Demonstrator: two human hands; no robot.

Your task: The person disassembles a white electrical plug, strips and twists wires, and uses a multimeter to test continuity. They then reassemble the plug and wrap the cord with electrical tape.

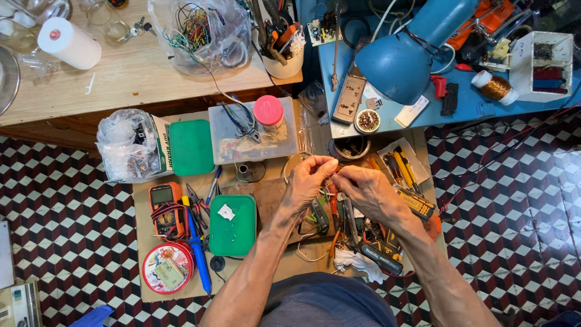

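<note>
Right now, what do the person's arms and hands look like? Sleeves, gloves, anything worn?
Both forearms are bare to the elbow, no sleeves in view. The left hand and right hand are ungloved; no watch, ring or bracelet visible. Dark blue-grey clothing shows at the lap.

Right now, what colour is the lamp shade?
Blue; the lamp shade shows best in the head view.
</note>
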